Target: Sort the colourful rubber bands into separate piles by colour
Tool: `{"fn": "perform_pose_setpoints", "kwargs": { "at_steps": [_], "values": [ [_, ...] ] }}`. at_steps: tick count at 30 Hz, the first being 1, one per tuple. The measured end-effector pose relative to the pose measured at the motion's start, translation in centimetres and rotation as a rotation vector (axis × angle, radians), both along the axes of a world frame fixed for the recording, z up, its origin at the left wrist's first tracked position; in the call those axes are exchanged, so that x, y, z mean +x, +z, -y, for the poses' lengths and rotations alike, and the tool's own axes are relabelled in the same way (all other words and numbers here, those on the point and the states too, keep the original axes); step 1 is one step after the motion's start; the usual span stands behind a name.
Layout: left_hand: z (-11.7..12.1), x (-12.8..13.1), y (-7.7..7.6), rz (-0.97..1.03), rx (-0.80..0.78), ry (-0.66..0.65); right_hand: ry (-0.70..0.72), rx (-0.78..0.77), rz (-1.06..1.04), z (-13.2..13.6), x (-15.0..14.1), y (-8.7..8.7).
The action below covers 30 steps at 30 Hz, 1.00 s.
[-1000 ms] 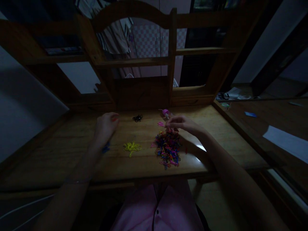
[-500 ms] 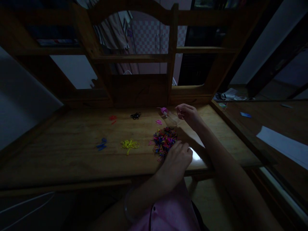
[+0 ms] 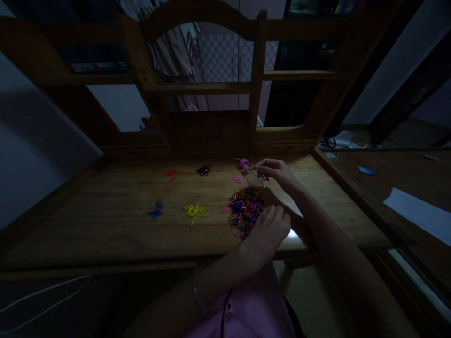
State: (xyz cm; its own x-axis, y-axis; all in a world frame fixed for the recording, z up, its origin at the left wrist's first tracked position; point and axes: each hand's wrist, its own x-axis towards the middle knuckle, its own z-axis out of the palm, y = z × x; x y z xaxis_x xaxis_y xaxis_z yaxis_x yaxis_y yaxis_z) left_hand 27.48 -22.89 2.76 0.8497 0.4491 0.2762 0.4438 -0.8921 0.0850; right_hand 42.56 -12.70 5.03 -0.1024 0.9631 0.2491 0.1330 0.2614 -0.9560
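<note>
A mixed heap of small coloured rubber bands (image 3: pixel 245 209) lies on the wooden desk. My left hand (image 3: pixel 270 229) rests at the heap's right edge, fingers curled downward and closed; their tips are hidden, so what they grip cannot be made out. Beyond the heap, my right hand (image 3: pixel 276 171) hovers with thumb and fingers pinched; anything in them is too small to tell. It is beside a clear bottle with a pink cap (image 3: pixel 244 163). Sorted by colour are yellow bands (image 3: pixel 195 211), blue bands (image 3: pixel 155 210), red bands (image 3: pixel 171 174), black bands (image 3: pixel 203 170) and pink bands (image 3: pixel 236 180).
A wooden shelf unit (image 3: pixel 207 134) rises along the desk's back edge. To the right, a lower wooden surface holds a white paper sheet (image 3: pixel 417 213) and a small blue card (image 3: pixel 366 170). The desk's front edge runs just before my body.
My left hand left the red bands at the back left and came across to the heap's right edge. My right hand rose from the heap, moved right, then came slightly back left.
</note>
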Motion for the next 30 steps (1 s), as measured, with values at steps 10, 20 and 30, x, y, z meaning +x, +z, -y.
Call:
{"fn": "perform_pose_setpoints", "kwargs": {
  "at_steps": [10,20,30],
  "values": [
    [-1.5,-4.6,2.3,0.248,-0.231,0.092,0.022,-0.052,0.569,0.1,1.2,-0.3],
    [-17.9,-21.7,2.9,0.298,-0.059,0.685,0.074,-0.022,0.865,0.2,0.3,-1.4],
    [-18.6,-20.2,0.3,0.259,-0.037,0.64,0.068,-0.03,0.883,0.4,-0.1,-1.3]
  ]
}}
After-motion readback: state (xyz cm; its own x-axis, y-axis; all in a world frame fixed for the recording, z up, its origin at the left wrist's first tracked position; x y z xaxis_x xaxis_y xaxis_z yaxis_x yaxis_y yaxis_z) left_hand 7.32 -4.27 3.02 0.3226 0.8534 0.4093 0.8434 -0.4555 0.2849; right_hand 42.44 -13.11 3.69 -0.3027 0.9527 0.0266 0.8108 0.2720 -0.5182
